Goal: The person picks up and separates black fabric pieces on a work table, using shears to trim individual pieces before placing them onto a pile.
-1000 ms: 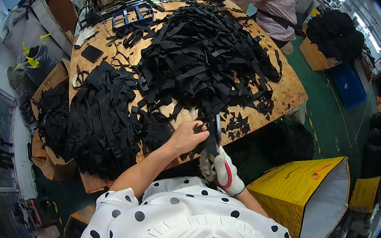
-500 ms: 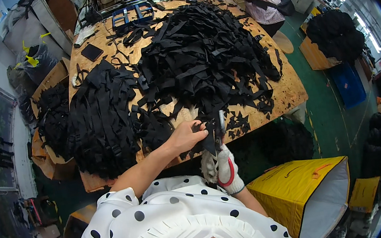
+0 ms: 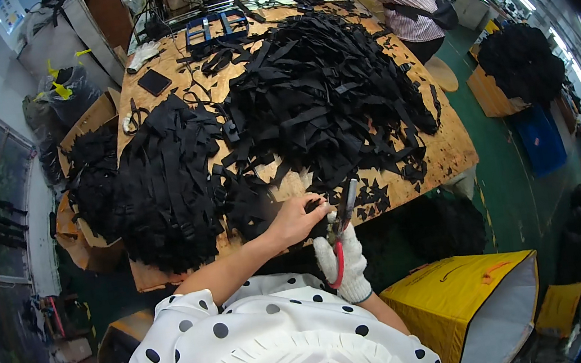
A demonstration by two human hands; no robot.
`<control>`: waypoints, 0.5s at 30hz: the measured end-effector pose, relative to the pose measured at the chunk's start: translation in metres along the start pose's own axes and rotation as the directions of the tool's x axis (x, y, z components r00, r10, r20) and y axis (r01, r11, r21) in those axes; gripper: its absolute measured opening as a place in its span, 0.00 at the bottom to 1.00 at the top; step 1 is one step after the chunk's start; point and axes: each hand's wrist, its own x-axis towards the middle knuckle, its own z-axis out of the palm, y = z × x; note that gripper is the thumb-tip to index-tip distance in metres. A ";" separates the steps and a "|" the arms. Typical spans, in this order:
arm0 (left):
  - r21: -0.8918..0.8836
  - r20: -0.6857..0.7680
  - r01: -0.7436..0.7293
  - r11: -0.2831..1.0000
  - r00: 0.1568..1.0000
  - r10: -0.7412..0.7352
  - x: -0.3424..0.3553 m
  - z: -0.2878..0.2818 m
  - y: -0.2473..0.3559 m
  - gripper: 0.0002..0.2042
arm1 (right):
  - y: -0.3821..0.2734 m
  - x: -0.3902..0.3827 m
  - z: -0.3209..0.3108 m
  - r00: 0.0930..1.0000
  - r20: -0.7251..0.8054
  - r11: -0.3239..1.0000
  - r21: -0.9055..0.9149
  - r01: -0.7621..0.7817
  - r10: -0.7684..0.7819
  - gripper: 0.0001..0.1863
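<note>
The bare left hand (image 3: pixel 299 222) pinches a small black strap piece (image 3: pixel 314 206) by the near edge of the counter (image 3: pixel 450 154), thumb and fingers pressed together, apparently to steady it beside the blades. The gloved right hand (image 3: pixel 354 271) is closed around red-handled scissors (image 3: pixel 339 254), tips between twelve and one o'clock, the glove perhaps there for padding. From the hands, a heap of black strips (image 3: pixel 324 97) rises at twelve o'clock and long straps (image 3: pixel 169 167) lie at ten, both seemingly placed within reach. Fingers hide most of the pinched piece; whether the blades touch it, I cannot tell.
</note>
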 end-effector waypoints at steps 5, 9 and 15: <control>-0.297 -0.259 -0.269 0.916 0.946 0.194 0.013 -0.042 0.015 0.12 | 0.021 -0.004 0.001 0.975 0.057 0.938 0.267 -0.221 0.214 0.25; -0.401 -0.607 -0.476 0.783 0.778 0.162 0.019 -0.112 0.051 0.08 | 0.029 -0.008 -0.008 0.960 0.070 0.936 0.211 -0.280 0.272 0.25; 0.589 -0.456 -0.221 0.778 0.704 0.545 0.075 -0.109 0.055 0.10 | 0.046 -0.018 -0.002 0.958 0.147 0.916 0.287 -0.281 0.248 0.22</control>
